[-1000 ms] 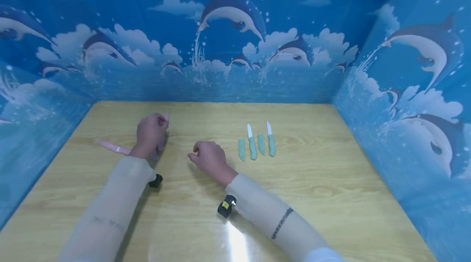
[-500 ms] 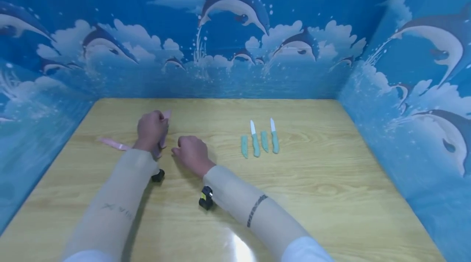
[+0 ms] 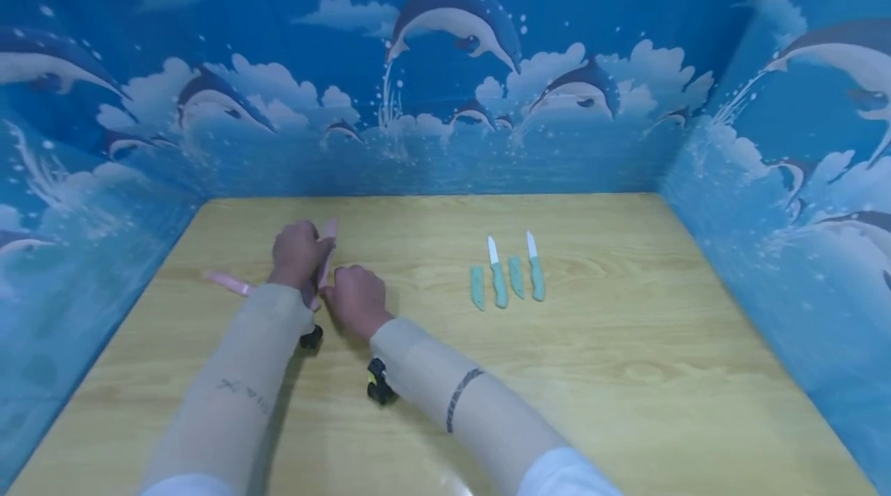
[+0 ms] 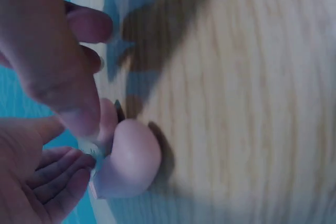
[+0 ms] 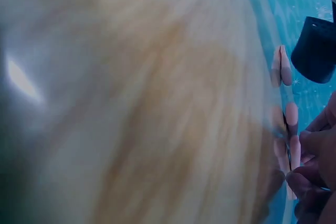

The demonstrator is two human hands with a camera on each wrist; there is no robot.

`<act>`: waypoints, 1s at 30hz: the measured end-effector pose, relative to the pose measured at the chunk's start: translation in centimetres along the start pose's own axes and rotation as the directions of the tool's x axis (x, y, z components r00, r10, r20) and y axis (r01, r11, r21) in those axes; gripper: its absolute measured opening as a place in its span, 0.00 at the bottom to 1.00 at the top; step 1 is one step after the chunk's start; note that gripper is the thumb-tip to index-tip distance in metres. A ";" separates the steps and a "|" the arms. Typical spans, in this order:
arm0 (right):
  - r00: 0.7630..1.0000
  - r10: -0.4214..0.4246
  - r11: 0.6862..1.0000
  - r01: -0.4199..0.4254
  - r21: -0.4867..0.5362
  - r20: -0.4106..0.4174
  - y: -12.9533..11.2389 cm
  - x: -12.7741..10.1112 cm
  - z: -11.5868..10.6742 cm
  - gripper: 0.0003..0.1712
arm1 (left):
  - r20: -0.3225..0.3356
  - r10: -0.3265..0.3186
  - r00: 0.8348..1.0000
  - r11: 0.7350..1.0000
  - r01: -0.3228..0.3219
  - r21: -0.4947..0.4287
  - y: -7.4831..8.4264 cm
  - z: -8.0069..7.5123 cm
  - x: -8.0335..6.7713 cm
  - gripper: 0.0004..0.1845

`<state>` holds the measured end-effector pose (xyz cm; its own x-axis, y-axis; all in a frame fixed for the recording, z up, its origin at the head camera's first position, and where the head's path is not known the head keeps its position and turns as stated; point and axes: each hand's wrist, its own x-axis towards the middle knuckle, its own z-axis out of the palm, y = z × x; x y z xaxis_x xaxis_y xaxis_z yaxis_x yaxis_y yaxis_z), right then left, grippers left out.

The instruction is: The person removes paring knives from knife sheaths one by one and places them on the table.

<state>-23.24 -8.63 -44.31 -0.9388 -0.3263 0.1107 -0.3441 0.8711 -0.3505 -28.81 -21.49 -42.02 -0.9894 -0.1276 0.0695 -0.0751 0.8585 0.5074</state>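
My left hand [image 3: 298, 254] pinches a long pink piece, apparently a knife in its sheath [image 3: 326, 252], near the table's back left. Beside it, my right hand [image 3: 357, 300] has its loosely bent fingertips right at the near end of the pink pieces. In the left wrist view, a rounded pink handle [image 4: 134, 156] lies just beyond the left thumb; the fingers [image 4: 60, 182] of the right hand come in from below. A second pink knife [image 3: 230, 283] lies left of the left wrist, partly hidden by it. Pink pieces [image 5: 292, 115] show small in the right wrist view.
Two mint-green knives [image 3: 498, 283] [image 3: 537, 278] with bare white blades lie right of centre, each with a mint-green sheath [image 3: 476, 287] [image 3: 516, 277] at its left. Dolphin-print curtains [image 3: 445, 94] stand round the back and sides of the wooden table [image 3: 592, 372].
My right hand has moved left across the table to the pink pieces beside the left hand. The left hand keeps its hold with little movement. The head view has shifted slightly.
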 end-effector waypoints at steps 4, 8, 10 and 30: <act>1.000 -0.009 1.000 0.009 -0.023 -0.001 -0.3 0.5 0.4 0.25 | 0.031 -0.021 0.999 1.000 0.021 0.014 -0.2 0.1 0.1 0.20; 1.000 -0.021 1.000 0.021 -0.021 -0.014 -0.6 0.9 0.6 0.25 | 0.042 -0.016 0.999 1.000 0.015 0.023 -0.2 0.1 0.2 0.22; 1.000 -0.023 1.000 0.023 -0.012 -0.015 -0.7 1.0 0.7 0.25 | 0.058 -0.018 0.998 1.000 0.017 0.020 0.0 0.1 0.3 0.22; 1.000 0.010 0.993 -0.013 0.116 0.021 0.3 1.5 0.6 0.18 | 0.161 -0.194 0.968 0.957 0.223 -0.187 0.4 0.4 1.2 0.11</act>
<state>-24.69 -9.10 -44.80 -0.9416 -0.3250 0.0877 -0.3279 0.8268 -0.4570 -30.09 -21.14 -42.04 -0.9628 -0.2103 -0.1699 -0.2696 0.7000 0.6613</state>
